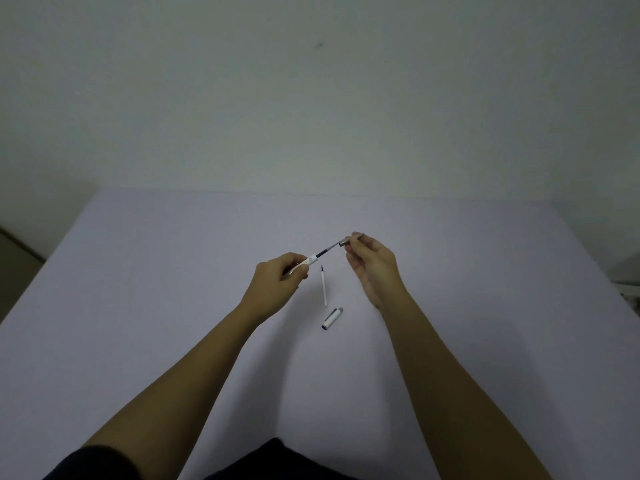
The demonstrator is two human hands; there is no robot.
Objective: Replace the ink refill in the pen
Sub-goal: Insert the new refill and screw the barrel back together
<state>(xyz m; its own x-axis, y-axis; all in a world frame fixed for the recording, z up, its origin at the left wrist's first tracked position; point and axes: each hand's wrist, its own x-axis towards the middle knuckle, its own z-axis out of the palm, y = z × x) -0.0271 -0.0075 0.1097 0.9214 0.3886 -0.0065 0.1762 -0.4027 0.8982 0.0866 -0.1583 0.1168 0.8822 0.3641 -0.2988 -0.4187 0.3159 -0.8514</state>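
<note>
My left hand (281,279) grips the white pen barrel (309,261) above the table. A dark refill (325,251) sticks out of the barrel toward the upper right. Its far end sits in a small grey tip piece (344,242), pinched by the fingers of my right hand (372,263). Below, between my hands, a loose white refill (324,285) with a dark tip lies on the table. The white pen cap (332,318) with a grey end lies just below it.
The table (138,271) is covered in pale lilac and runs to a plain wall at the back. Its left edge slants down at the far left. Some pale object shows at the right border (628,271).
</note>
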